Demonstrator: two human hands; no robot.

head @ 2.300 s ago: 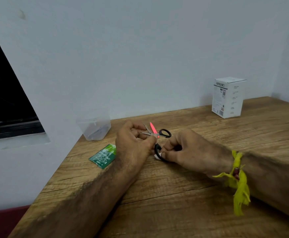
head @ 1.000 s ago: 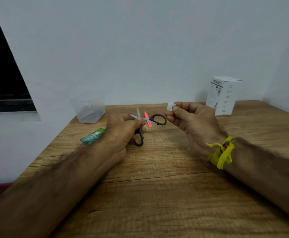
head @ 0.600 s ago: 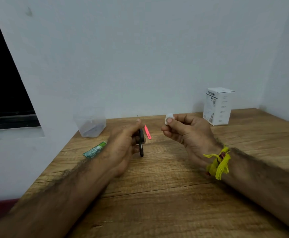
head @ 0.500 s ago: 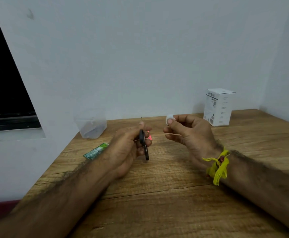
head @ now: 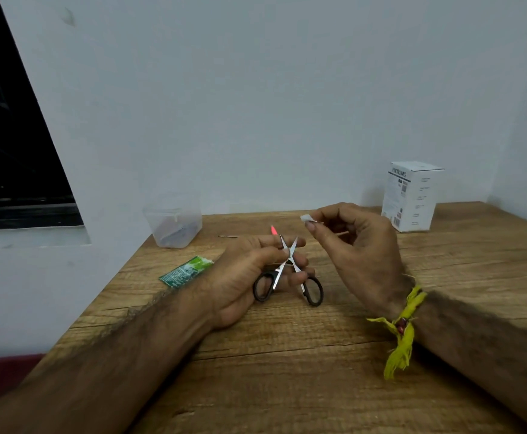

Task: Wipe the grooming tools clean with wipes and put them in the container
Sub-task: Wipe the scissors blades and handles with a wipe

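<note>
My left hand (head: 249, 277) grips small scissors (head: 289, 277) with black handle loops, blades spread open and pointing up. My right hand (head: 359, 255) is just to the right and slightly higher, pinching a small white wipe (head: 306, 218) between thumb and forefinger, apart from the blades. A clear plastic container (head: 174, 223) stands at the back left by the wall with some tools inside. A pink-tipped tool (head: 273, 230) lies on the table behind my left hand, mostly hidden. A thin wooden stick (head: 228, 236) lies near it.
A green wipe sachet (head: 187, 270) lies on the wooden table (head: 287, 371) left of my left hand. A white cardboard box (head: 412, 195) stands at the back right by the wall. The table's left edge runs diagonally past the container.
The scissors, held nearly closed half a second ago, are now spread open with blades up in my left hand. My right hand keeps the wipe raised and has shifted slightly nearer.
</note>
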